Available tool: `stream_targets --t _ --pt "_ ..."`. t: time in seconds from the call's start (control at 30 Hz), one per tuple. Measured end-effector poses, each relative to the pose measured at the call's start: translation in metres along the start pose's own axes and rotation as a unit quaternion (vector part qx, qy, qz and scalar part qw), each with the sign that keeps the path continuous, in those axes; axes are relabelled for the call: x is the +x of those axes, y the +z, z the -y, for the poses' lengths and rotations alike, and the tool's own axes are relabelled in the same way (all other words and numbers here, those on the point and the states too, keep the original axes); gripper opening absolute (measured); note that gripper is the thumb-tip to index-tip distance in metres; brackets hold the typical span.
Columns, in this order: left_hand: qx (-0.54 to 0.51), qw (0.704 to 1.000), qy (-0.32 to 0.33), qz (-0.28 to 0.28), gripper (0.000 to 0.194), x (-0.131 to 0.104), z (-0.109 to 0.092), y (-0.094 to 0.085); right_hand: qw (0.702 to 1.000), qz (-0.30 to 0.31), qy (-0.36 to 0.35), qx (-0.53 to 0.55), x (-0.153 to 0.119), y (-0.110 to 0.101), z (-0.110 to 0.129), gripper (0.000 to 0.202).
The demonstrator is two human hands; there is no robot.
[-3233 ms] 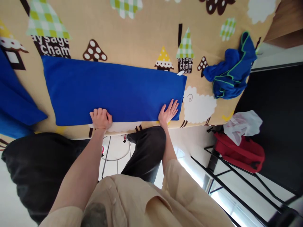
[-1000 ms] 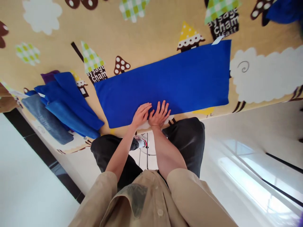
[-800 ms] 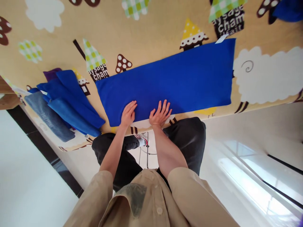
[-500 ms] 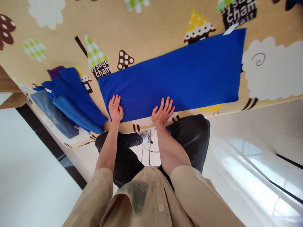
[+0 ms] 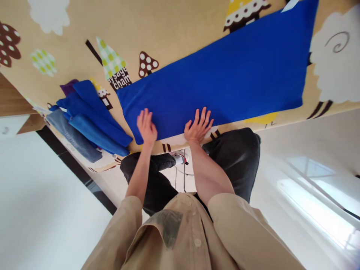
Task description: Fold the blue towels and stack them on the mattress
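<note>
A long blue cloth (image 5: 225, 71) lies flat on the patterned tablecloth (image 5: 174, 22), slanting up toward the right, with a white tag at its far right corner. Over its near left part is my left hand (image 5: 147, 127), fingers together but stretched out, holding nothing; whether it touches the cloth is hard to tell. My right hand (image 5: 198, 125) rests with spread fingers on the cloth's near edge, around its middle, and grips nothing.
Left of the cloth lies a pile of folded blue cloths (image 5: 95, 112), with a grey-blue cloth (image 5: 74, 135) beside it and a purple one (image 5: 68, 88) behind. My knees are under the table's near edge. A wooden-topped cabinet (image 5: 17, 97) stands at far left.
My left hand has moved right across the cloth, away from its left edge. My right hand stays spread at the near edge. The view has shifted and tilted a little.
</note>
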State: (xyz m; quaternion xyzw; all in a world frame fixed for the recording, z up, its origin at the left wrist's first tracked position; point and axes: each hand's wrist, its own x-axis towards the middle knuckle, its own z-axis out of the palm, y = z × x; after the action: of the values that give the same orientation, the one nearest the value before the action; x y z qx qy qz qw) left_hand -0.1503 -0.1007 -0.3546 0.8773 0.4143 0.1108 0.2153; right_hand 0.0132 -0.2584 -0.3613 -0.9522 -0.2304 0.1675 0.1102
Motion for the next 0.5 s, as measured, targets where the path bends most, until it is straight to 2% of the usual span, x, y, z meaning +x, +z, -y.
stream_targets --t 0.07,0.13,0.2,0.23,0.27,0.33,0.43,0.5 --pt "-0.074 0.989 0.102 0.072 0.054 -0.013 -0.049 0.026 1.0 -0.005 0.001 0.0 0.0 0.003 -0.003 0.062" --pt "-0.124 0.96 0.194 0.158 0.056 -0.02 -0.096 0.053 1.0 -0.002 -0.003 -0.003 0.001 0.006 -0.006 0.059" --pt "-0.135 0.943 0.23 0.197 0.057 -0.016 -0.127 0.074 1.0 0.006 -0.002 -0.013 0.002 0.009 -0.007 0.059" --pt "-0.131 0.945 0.227 0.195 0.057 -0.011 -0.135 0.08 1.0 0.01 0.001 -0.018 0.002 0.01 -0.007 0.059" --pt "-0.124 0.947 0.225 0.192 0.057 -0.003 -0.137 0.084 1.0 0.012 0.007 -0.023 0.002 0.011 -0.007 0.059" --pt "-0.111 0.944 0.241 0.194 0.057 0.016 -0.129 0.085 0.999 0.01 0.019 -0.028 0.002 0.011 -0.005 0.059" --pt "-0.097 0.923 0.302 0.219 0.056 0.047 -0.103 0.075 1.0 -0.009 0.01 -0.02 0.0 0.009 -0.003 0.059" --pt "-0.081 0.927 0.294 0.216 0.056 0.067 -0.084 0.065 1.0 -0.018 -0.006 -0.014 -0.001 0.008 -0.003 0.061"
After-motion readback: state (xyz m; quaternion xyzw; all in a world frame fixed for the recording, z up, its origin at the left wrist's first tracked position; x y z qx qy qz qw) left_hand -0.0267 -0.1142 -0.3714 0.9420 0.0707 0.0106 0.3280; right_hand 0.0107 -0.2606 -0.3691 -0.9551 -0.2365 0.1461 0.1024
